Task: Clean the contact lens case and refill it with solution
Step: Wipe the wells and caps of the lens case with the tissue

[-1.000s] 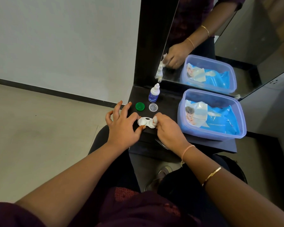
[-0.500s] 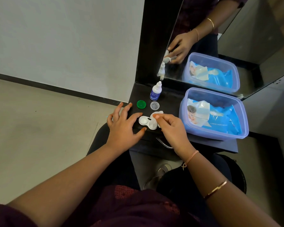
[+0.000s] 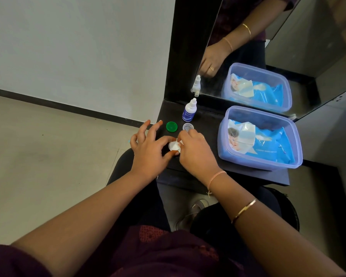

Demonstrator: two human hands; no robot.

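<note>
A white contact lens case [image 3: 173,147] lies on the black shelf [image 3: 208,126], held between both hands. My left hand [image 3: 150,150] pinches its left end with thumb and forefinger, the other fingers spread. My right hand [image 3: 196,152] covers its right half and presses a small white wipe [image 3: 179,141] onto it. Behind the hands lie a green cap [image 3: 171,126] and a clear cap [image 3: 188,126]. A small white solution bottle with a blue label [image 3: 189,110] stands upright at the back of the shelf.
A translucent blue plastic box [image 3: 288,156] holding a blue pack of wipes [image 3: 268,144] fills the shelf's right side. A mirror [image 3: 288,47] rises behind the shelf and repeats the bottle, box and my hand. White wall and tiled floor lie to the left.
My right hand has moved over the right half of the case with the wipe, hiding that half. My left hand keeps its hold on the left end.
</note>
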